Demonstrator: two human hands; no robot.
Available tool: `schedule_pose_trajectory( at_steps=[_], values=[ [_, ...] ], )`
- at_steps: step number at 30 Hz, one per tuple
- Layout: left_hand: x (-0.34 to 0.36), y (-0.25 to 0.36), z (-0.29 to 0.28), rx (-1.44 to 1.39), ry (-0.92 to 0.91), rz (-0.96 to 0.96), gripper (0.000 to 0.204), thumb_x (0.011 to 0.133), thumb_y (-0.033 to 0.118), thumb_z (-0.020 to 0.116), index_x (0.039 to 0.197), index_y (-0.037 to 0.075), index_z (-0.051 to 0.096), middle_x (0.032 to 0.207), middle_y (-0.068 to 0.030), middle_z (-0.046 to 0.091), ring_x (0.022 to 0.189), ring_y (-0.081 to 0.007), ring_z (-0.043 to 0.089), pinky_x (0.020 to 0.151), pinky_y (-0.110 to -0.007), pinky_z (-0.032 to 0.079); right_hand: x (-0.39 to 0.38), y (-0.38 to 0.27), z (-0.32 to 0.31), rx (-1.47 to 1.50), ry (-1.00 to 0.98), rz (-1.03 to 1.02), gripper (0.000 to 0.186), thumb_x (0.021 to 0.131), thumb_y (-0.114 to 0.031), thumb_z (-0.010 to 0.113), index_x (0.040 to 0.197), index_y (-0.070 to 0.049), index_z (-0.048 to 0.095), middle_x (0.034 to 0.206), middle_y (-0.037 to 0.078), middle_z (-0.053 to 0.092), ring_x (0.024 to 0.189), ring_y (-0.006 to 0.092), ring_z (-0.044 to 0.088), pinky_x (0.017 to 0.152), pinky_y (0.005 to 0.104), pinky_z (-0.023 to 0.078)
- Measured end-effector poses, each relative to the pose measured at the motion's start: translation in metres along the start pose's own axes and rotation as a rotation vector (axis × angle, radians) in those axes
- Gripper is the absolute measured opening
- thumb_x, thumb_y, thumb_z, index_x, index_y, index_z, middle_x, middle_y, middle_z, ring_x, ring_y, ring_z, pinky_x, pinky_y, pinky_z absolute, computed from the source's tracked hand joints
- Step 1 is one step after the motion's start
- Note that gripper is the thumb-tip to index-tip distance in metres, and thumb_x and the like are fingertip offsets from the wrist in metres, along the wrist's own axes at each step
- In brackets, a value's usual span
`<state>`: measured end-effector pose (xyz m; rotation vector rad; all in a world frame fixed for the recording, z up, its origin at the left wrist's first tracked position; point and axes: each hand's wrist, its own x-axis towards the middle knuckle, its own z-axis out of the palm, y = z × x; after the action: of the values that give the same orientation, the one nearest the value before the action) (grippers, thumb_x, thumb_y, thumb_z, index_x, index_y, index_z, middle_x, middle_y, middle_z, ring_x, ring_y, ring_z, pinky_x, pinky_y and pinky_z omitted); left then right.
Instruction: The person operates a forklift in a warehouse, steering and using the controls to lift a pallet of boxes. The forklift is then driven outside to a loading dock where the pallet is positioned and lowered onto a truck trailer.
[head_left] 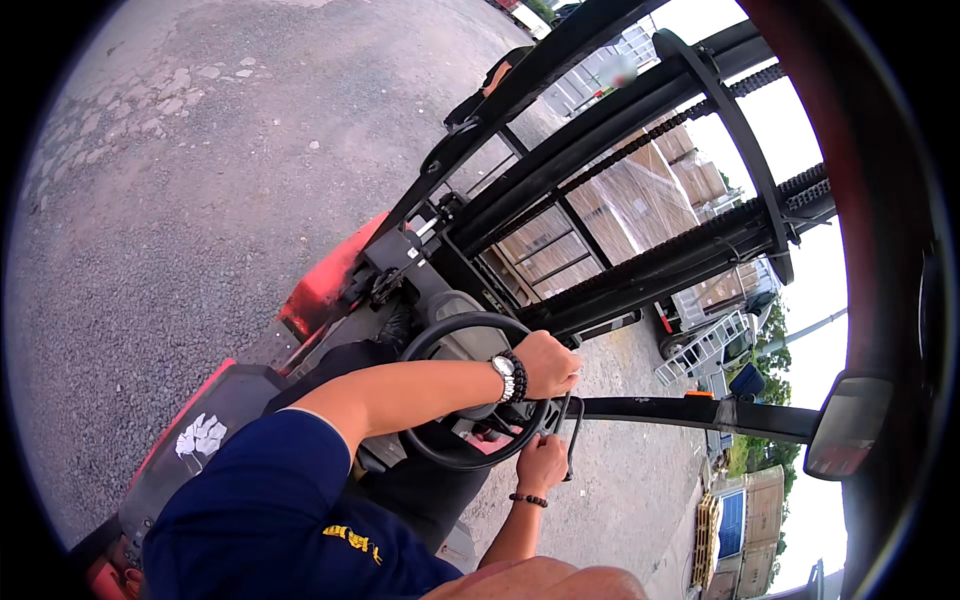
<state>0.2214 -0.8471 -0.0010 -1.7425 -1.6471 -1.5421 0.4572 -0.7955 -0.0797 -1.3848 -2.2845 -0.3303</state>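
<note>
I sit in a red and black forklift. My left hand (548, 365), with a watch and a dark bracelet at the wrist, grips the right side of the black steering wheel (432, 457) with curled fingers. Just below it, my right hand (542, 462), with a beaded bracelet, is closed round a control lever beside the wheel; its grip is mostly hidden by the fingers. In front rises the black mast (555, 310) with chains, and behind its bars a large load of wrapped cartons (625, 200) shows.
Gravel ground (160, 250) stretches to the left. A person in dark clothing (497, 75) stands beyond the mast. A truck with cartons (720, 295) and an aluminium ladder (700, 345) are ahead right. Pallets (705, 540) and a wrapped stack (762, 515) stand at the lower right.
</note>
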Motion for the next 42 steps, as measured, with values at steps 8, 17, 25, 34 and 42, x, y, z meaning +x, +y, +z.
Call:
schedule_pose_trajectory(
  at_steps=[8, 17, 25, 34, 42],
  values=[
    [-0.049, 0.063, 0.117, -0.029, -0.106, 0.124, 0.021, 0.087, 0.03, 0.076, 0.074, 0.014, 0.075, 0.069, -0.01, 0.074, 0.065, -0.032, 0.074, 0.064, -0.048, 0.054, 0.044, 0.073, 0.049, -0.123, 0.065, -0.262, 0.016, 0.1, -0.028, 0.078, 0.106, -0.014, 0.077, 0.099, 0.009, 0.078, 0.093, 0.0338, 0.078, 0.081, 0.0491, 0.061],
    [-0.194, 0.029, 0.06, -0.196, -0.333, 0.32, 0.025, 0.097, 0.031, 0.073, 0.082, 0.013, 0.068, 0.068, -0.0081, 0.07, 0.069, -0.0334, 0.074, 0.065, -0.051, 0.052, 0.041, 0.028, 0.053, -0.099, 0.023, -0.09, 0.025, 0.095, -0.028, 0.076, 0.081, -0.008, 0.072, 0.093, 0.017, 0.075, 0.089, 0.0433, 0.073, 0.076, 0.057, 0.055],
    [-0.226, -0.018, -0.034, -0.14, -0.303, 0.196, 0.029, 0.104, 0.036, 0.072, 0.085, 0.015, 0.065, 0.073, -0.0025, 0.07, 0.072, -0.0288, 0.073, 0.071, -0.045, 0.05, 0.032, 0.021, 0.066, -0.113, 0.038, -0.066, 0.026, 0.097, -0.028, 0.075, 0.081, -0.007, 0.071, 0.091, 0.017, 0.074, 0.088, 0.0424, 0.072, 0.076, 0.056, 0.054],
    [-0.091, -0.034, -0.066, -0.014, -0.122, 0.015, 0.035, 0.094, 0.025, 0.085, 0.072, 0.014, 0.06, 0.066, -0.004, 0.063, 0.066, -0.0291, 0.066, 0.068, -0.044, 0.048, 0.103, 0.085, 0.031, 0.571, 0.129, 0.049, 0.032, 0.102, -0.009, 0.074, 0.131, 0.002, 0.068, 0.101, 0.017, 0.079, 0.082, 0.0263, 0.074, 0.077, 0.0395, 0.058],
    [-0.051, -0.011, -0.007, 0.397, -0.072, -0.072, 0.05, 0.086, 0.006, 0.081, 0.133, 0.005, 0.065, 0.137, -0.0202, 0.069, 0.118, -0.0411, 0.068, 0.106, -0.049, 0.052, -0.115, 0.335, 0.115, 0.245, -0.122, 0.33, 0.076, 0.094, -0.023, 0.084, 0.159, 0.001, 0.053, 0.162, 0.028, 0.059, 0.147, 0.0443, 0.058, 0.124, 0.055, 0.046]
  ],
)
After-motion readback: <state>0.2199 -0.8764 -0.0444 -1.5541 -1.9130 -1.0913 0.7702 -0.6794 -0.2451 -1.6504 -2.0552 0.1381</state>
